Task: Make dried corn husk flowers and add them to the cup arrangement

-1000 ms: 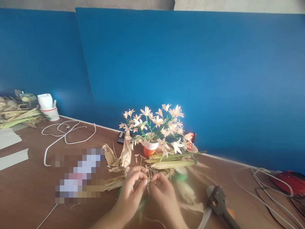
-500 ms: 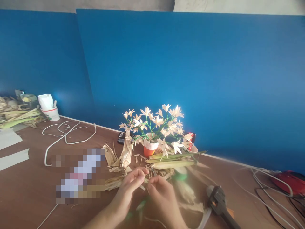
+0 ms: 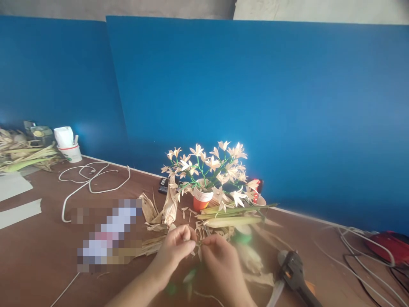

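Observation:
Low in the middle, my left hand (image 3: 175, 252) is closed in a pinch, thumb against the curled fingers. Facing it, my right hand (image 3: 221, 256) pinches as well, and the fingertips of both nearly meet. Between them is a small pale corn husk flower (image 3: 200, 253), its petal-like tips pointing down; the fingers hide most of it. Just beyond stands an orange and white paper cup (image 3: 200, 203) holding husk flowers (image 3: 212, 163) on green stems. Dry husks (image 3: 170, 206) and scraps surround the hands, and greener husk strips (image 3: 232, 221) lie behind.
A black glue gun (image 3: 293, 273) lies right of my right hand. White cables (image 3: 87, 182) coil at left, and more run by a red object (image 3: 388, 247) at right. A blue panel (image 3: 255, 94) closes off the back. Another cup (image 3: 70, 153) and husks (image 3: 28, 157) are far left.
My fingertips have come closer together, the left thumb now folding against its fingers. The pale piece between them sits slightly lower. The view has shifted slightly.

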